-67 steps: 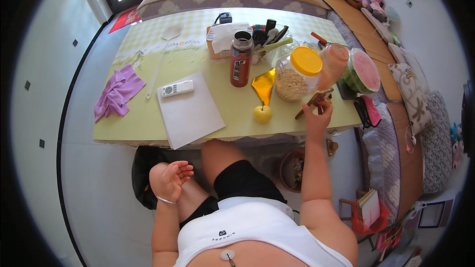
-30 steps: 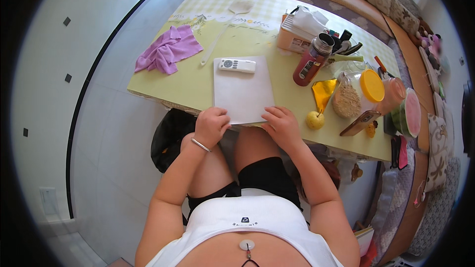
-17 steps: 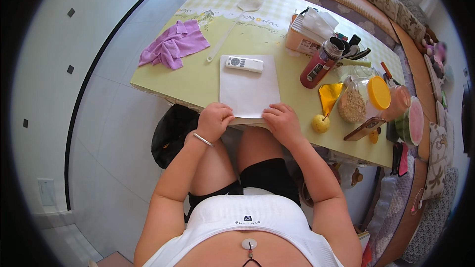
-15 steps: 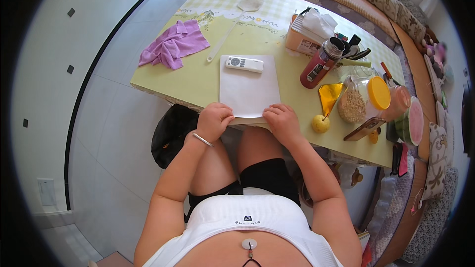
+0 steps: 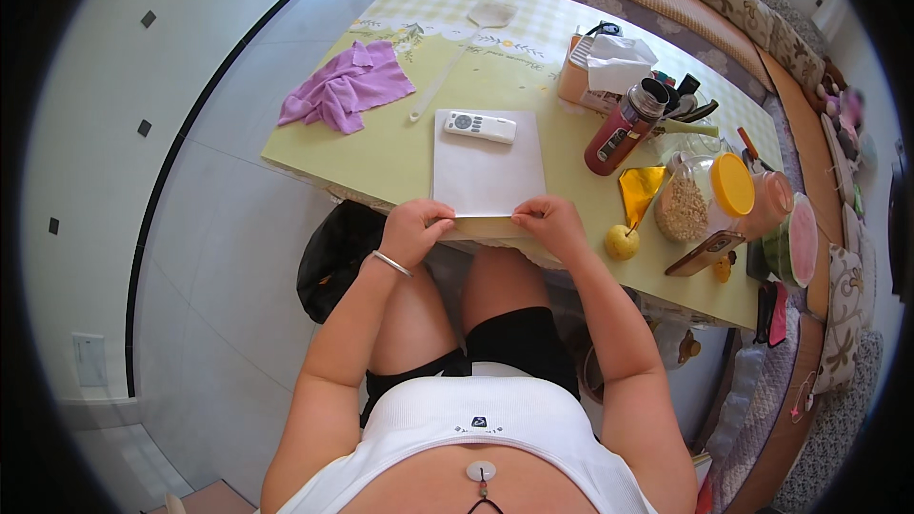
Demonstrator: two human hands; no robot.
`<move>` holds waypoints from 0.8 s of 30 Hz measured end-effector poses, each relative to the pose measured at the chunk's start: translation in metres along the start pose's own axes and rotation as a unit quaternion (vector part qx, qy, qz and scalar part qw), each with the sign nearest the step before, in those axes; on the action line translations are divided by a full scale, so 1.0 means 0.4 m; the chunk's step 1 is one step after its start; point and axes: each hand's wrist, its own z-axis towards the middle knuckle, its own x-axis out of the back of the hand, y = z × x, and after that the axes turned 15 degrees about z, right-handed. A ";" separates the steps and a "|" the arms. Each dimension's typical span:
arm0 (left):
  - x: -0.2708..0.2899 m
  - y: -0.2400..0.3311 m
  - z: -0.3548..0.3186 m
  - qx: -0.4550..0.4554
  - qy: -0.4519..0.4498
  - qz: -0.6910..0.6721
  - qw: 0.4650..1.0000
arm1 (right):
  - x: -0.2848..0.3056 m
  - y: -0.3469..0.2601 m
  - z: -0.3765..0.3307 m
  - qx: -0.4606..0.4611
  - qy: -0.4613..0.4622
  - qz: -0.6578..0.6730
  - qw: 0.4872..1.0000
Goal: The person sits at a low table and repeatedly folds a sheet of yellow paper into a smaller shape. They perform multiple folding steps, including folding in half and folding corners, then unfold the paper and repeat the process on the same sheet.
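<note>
A white sheet of paper (image 5: 487, 171) lies on the yellow-green table (image 5: 381, 152) in front of me. My left hand (image 5: 415, 227) pinches its near left corner and my right hand (image 5: 548, 221) pinches its near right corner, both at the table's front edge. A white remote control (image 5: 481, 126) rests on the far end of the sheet.
A purple cloth (image 5: 345, 88) lies at the left. To the right stand a red bottle (image 5: 623, 129), a tissue box (image 5: 604, 69), a jar with a yellow lid (image 5: 705, 195), a yellow fruit (image 5: 622, 242), a phone (image 5: 705, 252) and a cut watermelon (image 5: 796, 240). A black bag (image 5: 335, 247) sits on the floor.
My right hand left the phone by the jar, my left hand rose from my lap, and both took hold of the paper's near edge. Over the last half second they stayed put.
</note>
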 end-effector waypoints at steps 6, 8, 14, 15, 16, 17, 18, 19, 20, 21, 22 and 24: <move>-0.014 -0.014 0.010 0.010 0.011 -0.015 1.000 | -0.003 0.009 0.012 -0.001 0.004 0.003 1.000; -0.015 -0.014 0.012 0.038 0.005 -0.037 0.999 | -0.001 0.010 0.012 0.048 0.022 -0.030 0.998; -0.023 -0.027 0.025 0.013 0.074 -0.017 0.997 | 0.022 0.100 0.035 0.134 0.106 -0.006 0.985; -0.026 -0.034 0.031 -0.003 0.082 -0.004 0.997 | 0.025 0.101 0.040 0.138 0.120 -0.018 0.983; -0.027 -0.044 0.040 -0.019 0.090 0.010 0.996 | 0.029 0.102 0.046 0.142 0.135 -0.029 0.980; -0.030 -0.053 0.052 -0.035 0.098 0.023 0.994 | 0.031 0.105 0.054 0.136 0.139 -0.041 0.980; -0.036 -0.066 0.062 -0.030 0.112 0.045 0.992 | 0.027 0.101 0.065 0.129 0.140 -0.052 0.980; -0.042 -0.078 0.075 -0.024 0.126 0.067 0.989 | 0.023 0.098 0.074 0.123 0.142 -0.064 0.980; -0.047 -0.091 0.088 -0.019 0.140 0.089 0.986 | 0.020 0.093 0.080 0.106 0.160 -0.073 0.979; -0.055 -0.093 0.101 0.004 0.153 0.091 0.984 | 0.014 0.073 0.081 0.088 0.177 -0.082 0.977; -0.064 -0.095 0.112 0.020 0.157 0.107 0.982 | 0.008 0.061 0.086 0.070 0.194 -0.092 0.974; -0.078 -0.098 0.129 0.052 0.163 0.140 0.975 | -0.004 0.063 0.101 0.054 0.233 -0.135 0.962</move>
